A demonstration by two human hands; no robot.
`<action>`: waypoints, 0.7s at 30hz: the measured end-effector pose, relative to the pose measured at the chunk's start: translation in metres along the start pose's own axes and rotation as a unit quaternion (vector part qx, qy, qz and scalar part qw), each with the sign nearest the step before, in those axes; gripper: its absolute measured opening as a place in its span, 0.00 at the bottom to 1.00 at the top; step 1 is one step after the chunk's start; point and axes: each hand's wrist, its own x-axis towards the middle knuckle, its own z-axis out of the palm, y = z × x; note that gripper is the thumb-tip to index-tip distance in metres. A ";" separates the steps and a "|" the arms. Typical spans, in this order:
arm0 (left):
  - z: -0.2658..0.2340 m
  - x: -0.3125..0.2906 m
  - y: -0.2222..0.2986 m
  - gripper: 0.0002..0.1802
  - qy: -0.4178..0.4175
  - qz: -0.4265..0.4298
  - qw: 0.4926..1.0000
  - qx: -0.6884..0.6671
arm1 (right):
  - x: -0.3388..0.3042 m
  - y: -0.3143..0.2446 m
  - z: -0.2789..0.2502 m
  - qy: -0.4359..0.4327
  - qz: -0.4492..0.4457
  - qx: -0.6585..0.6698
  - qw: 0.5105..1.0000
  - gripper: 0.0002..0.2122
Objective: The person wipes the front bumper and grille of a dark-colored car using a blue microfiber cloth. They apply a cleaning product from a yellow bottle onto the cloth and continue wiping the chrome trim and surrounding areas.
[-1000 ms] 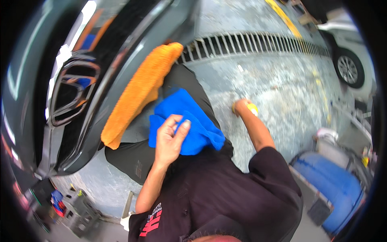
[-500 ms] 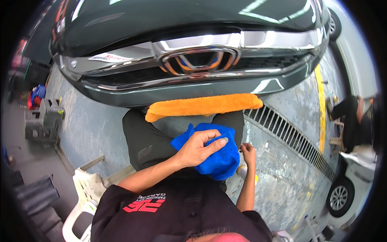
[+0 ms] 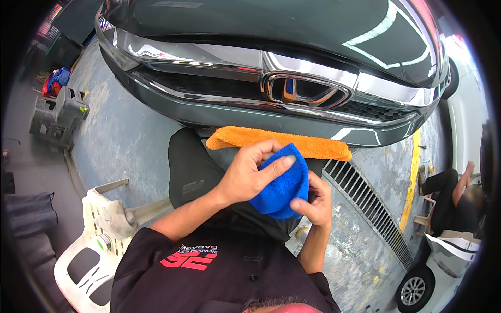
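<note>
A blue microfibre cloth (image 3: 282,188), folded into a bunched pad, is held up over my lap. My left hand (image 3: 251,175) is closed on its upper left part, thumb pressed across the front and fingers curled behind. On the lower right edge, my right hand (image 3: 317,203) grips it with the thumb in front; its other fingers are partly hidden. Just beyond the hands, a fluffy orange towel (image 3: 279,141) lies along the lower edge of a dark car's front bumper (image 3: 219,117). Above it are the chrome grille bar (image 3: 209,60) and the emblem (image 3: 308,94).
A cream plastic chair (image 3: 78,235) stands at my left, with grey step stools (image 3: 60,115) farther off. A floor drain grate (image 3: 365,208) runs along the right. Beyond a yellow line (image 3: 410,188), another person (image 3: 459,198) sits by a white car (image 3: 454,255).
My right hand has come up from beside my lap and taken hold of the blue cloth. The cloth is folded smaller and raised slightly. My view has turned, tilting the car.
</note>
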 end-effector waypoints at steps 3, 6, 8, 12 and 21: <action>-0.009 0.001 0.008 0.11 0.004 0.022 1.000 0.011 | 0.008 -0.017 0.007 0.001 0.041 -0.067 0.997 0.20; -0.012 0.004 0.008 0.15 -0.009 0.048 0.999 -0.011 | 0.010 -0.012 0.023 0.110 -0.052 0.163 0.979 0.20; -0.014 0.006 0.001 0.19 0.005 0.111 0.993 0.045 | 0.027 -0.024 0.038 0.212 -0.130 0.203 0.947 0.26; -0.013 -0.004 -0.005 0.28 0.034 0.152 0.981 0.120 | 0.060 -0.063 0.048 0.280 -0.176 0.195 0.924 0.21; -0.051 -0.024 -0.015 0.28 0.008 0.089 0.996 0.032 | 0.067 -0.048 0.056 0.137 -0.072 0.097 0.983 0.13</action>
